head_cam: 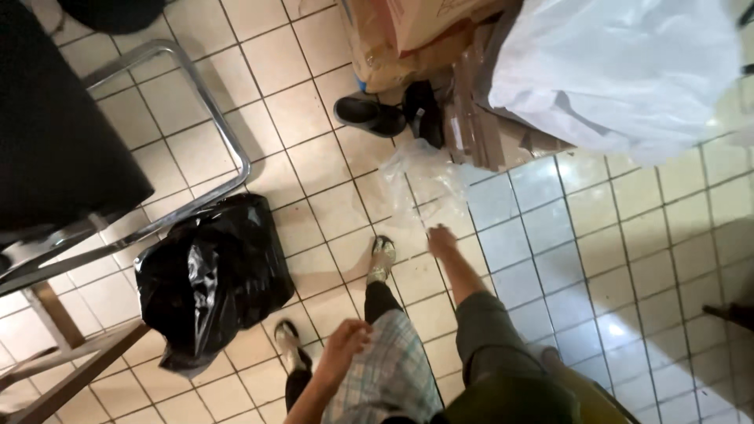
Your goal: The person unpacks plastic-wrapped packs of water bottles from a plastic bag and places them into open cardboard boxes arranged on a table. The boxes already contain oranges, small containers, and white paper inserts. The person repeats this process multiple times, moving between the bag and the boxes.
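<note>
The surface is a floor of square glazed ceramic tiles (pixel 314 165), cream-coloured over most of the view, with a patch of pale blue-grey square tiles (pixel 542 259) at centre right. Grout lines run diagonally across the frame.

A large white plastic sack (pixel 620 71) fills the upper right corner. Beside it, at top centre, stands a stack of brown cardboard boxes (pixel 400 39), with flattened cardboard sheets (pixel 471 118) leaning between boxes and sack. A black padded seat on a bent chrome tube frame (pixel 196 94) occupies the upper left. Below it, a crumpled black plastic rubbish bag (pixel 212 275) sits on the cream tiles, close to the chrome frame. A brown wooden frame (pixel 71 361) crosses the lower left corner.

A pair of black shoes (pixel 389 114) lies at the foot of the boxes.

A crumpled clear plastic bag (pixel 424 180) lies on the floor just in front of the cardboard, straddling the cream and blue-grey tiles.

The right hand (pixel 442 239), arm extended downward, is at the lower edge of the clear bag; whether the fingers have closed on the film cannot be determined. The left hand (pixel 345 341) hangs near the checked garment, fingers loosely curled, holding nothing.
</note>
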